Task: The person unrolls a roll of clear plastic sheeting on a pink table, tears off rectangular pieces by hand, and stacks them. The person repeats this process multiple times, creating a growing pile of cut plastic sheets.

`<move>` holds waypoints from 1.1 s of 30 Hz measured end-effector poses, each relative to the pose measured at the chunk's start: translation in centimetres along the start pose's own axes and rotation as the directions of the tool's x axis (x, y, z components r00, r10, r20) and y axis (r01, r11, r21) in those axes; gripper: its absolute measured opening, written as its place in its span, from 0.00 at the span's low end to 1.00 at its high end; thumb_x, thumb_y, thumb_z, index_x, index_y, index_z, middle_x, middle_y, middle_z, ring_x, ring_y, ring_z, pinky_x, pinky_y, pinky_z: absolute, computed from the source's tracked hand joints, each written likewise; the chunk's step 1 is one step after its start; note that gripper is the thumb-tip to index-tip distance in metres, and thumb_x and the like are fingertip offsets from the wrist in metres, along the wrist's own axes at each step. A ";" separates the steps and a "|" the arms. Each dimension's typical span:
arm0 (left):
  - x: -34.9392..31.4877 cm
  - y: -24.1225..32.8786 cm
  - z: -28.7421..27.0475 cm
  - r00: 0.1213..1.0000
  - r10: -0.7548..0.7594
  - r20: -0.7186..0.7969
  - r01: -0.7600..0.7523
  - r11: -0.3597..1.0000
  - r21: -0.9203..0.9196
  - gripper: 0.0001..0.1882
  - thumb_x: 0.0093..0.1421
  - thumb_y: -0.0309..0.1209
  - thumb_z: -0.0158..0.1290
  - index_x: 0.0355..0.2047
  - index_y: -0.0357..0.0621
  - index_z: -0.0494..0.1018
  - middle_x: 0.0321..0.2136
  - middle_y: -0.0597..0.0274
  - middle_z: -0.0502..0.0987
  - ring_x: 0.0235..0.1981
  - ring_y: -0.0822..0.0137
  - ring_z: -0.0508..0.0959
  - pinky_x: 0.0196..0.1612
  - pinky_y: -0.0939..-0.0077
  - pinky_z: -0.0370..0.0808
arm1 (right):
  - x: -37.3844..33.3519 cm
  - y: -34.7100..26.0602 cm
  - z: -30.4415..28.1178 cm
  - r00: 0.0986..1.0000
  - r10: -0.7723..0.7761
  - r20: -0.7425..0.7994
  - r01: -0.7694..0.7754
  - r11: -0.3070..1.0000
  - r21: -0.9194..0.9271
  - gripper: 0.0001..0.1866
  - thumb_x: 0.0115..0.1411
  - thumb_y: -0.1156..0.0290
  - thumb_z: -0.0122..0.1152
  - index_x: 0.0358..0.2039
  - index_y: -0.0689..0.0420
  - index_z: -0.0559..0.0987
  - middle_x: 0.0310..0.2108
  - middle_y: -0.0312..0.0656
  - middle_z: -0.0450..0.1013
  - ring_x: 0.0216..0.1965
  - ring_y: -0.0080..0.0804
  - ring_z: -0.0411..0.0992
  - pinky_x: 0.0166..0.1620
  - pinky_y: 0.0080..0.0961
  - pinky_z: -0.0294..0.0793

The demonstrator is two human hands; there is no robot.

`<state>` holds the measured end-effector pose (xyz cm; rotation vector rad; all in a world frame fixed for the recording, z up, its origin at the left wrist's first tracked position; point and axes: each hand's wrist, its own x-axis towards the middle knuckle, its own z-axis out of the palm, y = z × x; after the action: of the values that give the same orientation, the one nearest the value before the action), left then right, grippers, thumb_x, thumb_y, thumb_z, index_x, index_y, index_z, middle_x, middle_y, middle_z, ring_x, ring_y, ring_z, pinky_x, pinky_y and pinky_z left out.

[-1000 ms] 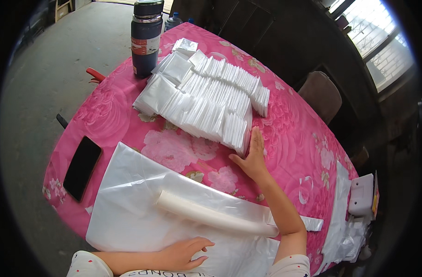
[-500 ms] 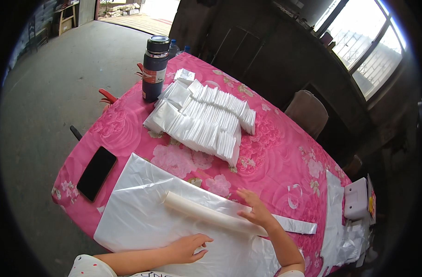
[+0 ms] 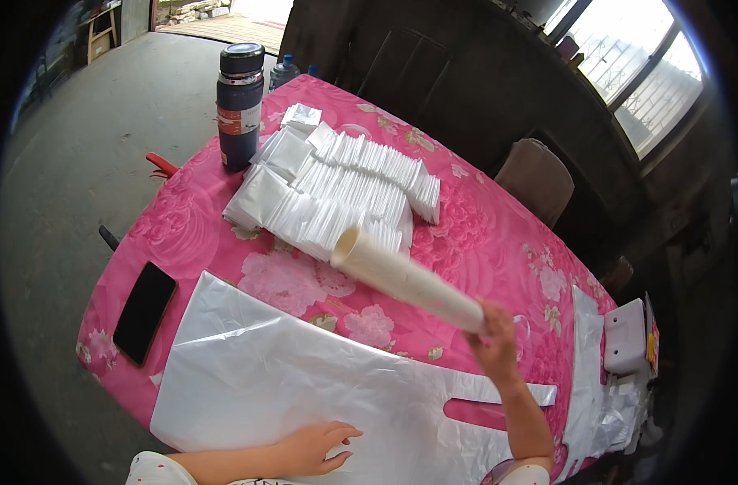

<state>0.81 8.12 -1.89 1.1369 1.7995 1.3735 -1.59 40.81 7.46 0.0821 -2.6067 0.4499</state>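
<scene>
While the right hand (image 3: 496, 339) has its grip wrapped around the right end of a hollow cream tube (image 3: 409, 283), the left hand (image 3: 314, 449) rests, fingers loosely spread and holding nothing, on the white plastic vest-style carrier bag (image 3: 256, 360) that lies flat on the pink-flowered bench (image 3: 482, 242). Slightly blurred, the tube slants above the bench past the bag's far edge, its far end overlapping, in this view, the near side of the rows of folded white plastic (image 3: 344, 178); whether the two touch, I cannot tell. Held so close to one end, the tube probably calls for a firm grip and a steady wrist, since the free end could dip or swing into those neat rows. A little extra height and a slow, even motion seem wise. For the left hand, light, flat pressure looks best: enough to stop thin film sliding, without adding creases. The narrow handle strap (image 3: 475, 388) also deserves care, as loose film could snag there
</scene>
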 end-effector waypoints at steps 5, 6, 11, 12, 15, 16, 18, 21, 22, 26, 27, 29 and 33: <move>0.6 1.2 -1.6 0.995 -0.097 0.037 0.103 0.968 -0.227 0.21 0.51 0.26 0.52 0.47 0.41 0.65 0.36 0.52 0.70 0.35 0.57 0.72 0.41 0.65 0.69 | 14.8 13.5 1.7 0.977 0.048 -0.209 -0.096 0.969 -0.229 0.28 0.47 0.78 0.61 0.52 0.57 0.69 0.42 0.49 0.70 0.43 0.46 0.68 0.47 0.35 0.68; 0.7 1.2 -1.8 0.992 -0.117 0.052 0.127 0.959 -0.255 0.21 0.51 0.26 0.52 0.47 0.41 0.65 0.35 0.52 0.71 0.35 0.57 0.72 0.41 0.65 0.69 | 16.9 16.2 2.5 0.974 0.131 -0.183 -0.176 0.951 -0.256 0.29 0.46 0.77 0.61 0.52 0.56 0.69 0.42 0.49 0.70 0.44 0.47 0.68 0.47 0.36 0.68; 0.9 1.2 -2.4 0.978 -0.190 0.089 0.209 0.921 -0.328 0.19 0.52 0.26 0.51 0.46 0.41 0.66 0.34 0.52 0.71 0.34 0.58 0.73 0.40 0.65 0.71 | 22.4 19.9 8.4 0.932 0.361 0.006 -0.337 0.877 -0.342 0.29 0.44 0.76 0.61 0.51 0.51 0.71 0.44 0.50 0.71 0.47 0.46 0.69 0.50 0.35 0.67; 0.8 0.9 -2.2 0.975 -0.201 0.095 0.221 0.911 -0.348 0.19 0.53 0.26 0.51 0.46 0.41 0.66 0.34 0.52 0.71 0.34 0.58 0.73 0.39 0.66 0.71 | 22.7 20.5 9.5 0.940 0.341 -0.004 -0.317 0.870 -0.378 0.29 0.43 0.76 0.62 0.50 0.51 0.71 0.43 0.50 0.72 0.46 0.46 0.69 0.50 0.35 0.68; 0.7 0.2 -2.1 0.980 -0.179 0.091 0.200 0.905 -0.375 0.18 0.54 0.28 0.51 0.46 0.41 0.66 0.33 0.51 0.71 0.33 0.58 0.73 0.38 0.66 0.72 | 22.3 22.1 11.2 0.957 0.287 -0.046 -0.273 0.833 -0.480 0.29 0.42 0.77 0.62 0.49 0.50 0.73 0.40 0.50 0.73 0.44 0.47 0.70 0.48 0.36 0.69; 0.7 0.1 -2.0 0.982 -0.173 0.082 0.191 0.907 -0.375 0.17 0.55 0.28 0.50 0.46 0.40 0.66 0.33 0.51 0.71 0.33 0.58 0.74 0.38 0.67 0.72 | 22.3 22.0 11.5 0.960 0.271 -0.063 -0.267 0.831 -0.489 0.29 0.41 0.77 0.63 0.49 0.50 0.73 0.40 0.49 0.73 0.44 0.47 0.71 0.48 0.36 0.69; 0.6 -0.2 -1.7 0.985 -0.158 0.068 0.172 0.918 -0.359 0.17 0.55 0.28 0.50 0.46 0.40 0.66 0.33 0.51 0.71 0.33 0.58 0.74 0.38 0.67 0.73 | 22.1 21.7 11.8 0.954 0.296 -0.046 -0.284 0.843 -0.457 0.28 0.42 0.77 0.62 0.48 0.49 0.74 0.40 0.49 0.73 0.44 0.48 0.70 0.49 0.36 0.68; 0.6 -0.2 -1.6 0.985 -0.163 0.063 0.175 0.914 -0.367 0.16 0.56 0.29 0.50 0.45 0.40 0.66 0.33 0.51 0.72 0.32 0.58 0.74 0.37 0.68 0.73 | 22.0 21.0 11.9 0.938 0.346 0.027 -0.313 0.878 -0.363 0.27 0.43 0.78 0.61 0.48 0.47 0.75 0.42 0.49 0.72 0.45 0.48 0.69 0.50 0.38 0.68; 0.6 -0.2 -1.7 0.984 -0.166 0.068 0.179 0.910 -0.374 0.16 0.56 0.29 0.50 0.45 0.40 0.66 0.33 0.51 0.72 0.32 0.59 0.75 0.36 0.68 0.73 | 21.7 21.5 12.0 0.947 0.322 0.019 -0.294 0.886 -0.358 0.27 0.43 0.78 0.60 0.47 0.47 0.75 0.41 0.49 0.72 0.45 0.48 0.69 0.50 0.38 0.67; 0.7 -0.2 -1.9 0.989 -0.133 0.068 0.148 0.932 -0.331 0.16 0.56 0.29 0.50 0.45 0.40 0.66 0.33 0.51 0.72 0.31 0.59 0.75 0.36 0.68 0.74 | 20.5 22.6 12.4 0.970 0.241 -0.015 -0.235 0.931 -0.278 0.27 0.42 0.80 0.59 0.46 0.49 0.75 0.39 0.49 0.73 0.44 0.48 0.69 0.50 0.37 0.67; 0.7 -0.1 -2.0 0.989 -0.133 0.068 0.149 0.932 -0.330 0.16 0.56 0.29 0.50 0.45 0.40 0.66 0.33 0.51 0.72 0.31 0.59 0.75 0.36 0.68 0.74 | 20.3 23.0 12.5 0.975 0.222 -0.005 -0.217 0.946 -0.242 0.27 0.41 0.80 0.59 0.46 0.50 0.75 0.40 0.49 0.73 0.44 0.48 0.69 0.50 0.37 0.67; 0.7 -0.1 -1.9 0.988 -0.137 0.069 0.153 0.931 -0.330 0.16 0.56 0.30 0.50 0.45 0.40 0.66 0.32 0.52 0.72 0.32 0.59 0.75 0.36 0.68 0.73 | 19.9 23.4 12.8 0.983 0.184 0.015 -0.179 0.969 -0.169 0.27 0.40 0.81 0.58 0.46 0.50 0.75 0.40 0.49 0.73 0.44 0.48 0.69 0.50 0.37 0.67; 0.6 -0.3 -1.6 0.993 -0.114 0.038 0.120 0.945 -0.305 0.16 0.56 0.29 0.50 0.45 0.40 0.67 0.32 0.52 0.72 0.32 0.58 0.74 0.37 0.68 0.73 | 19.0 23.3 13.0 0.987 0.159 0.034 -0.152 0.976 -0.156 0.28 0.40 0.81 0.57 0.47 0.51 0.74 0.40 0.50 0.72 0.44 0.48 0.69 0.50 0.35 0.67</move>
<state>-0.94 7.90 -1.73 0.8623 1.5447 1.5018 -27.50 58.93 -1.19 -0.1669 -2.6945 0.3027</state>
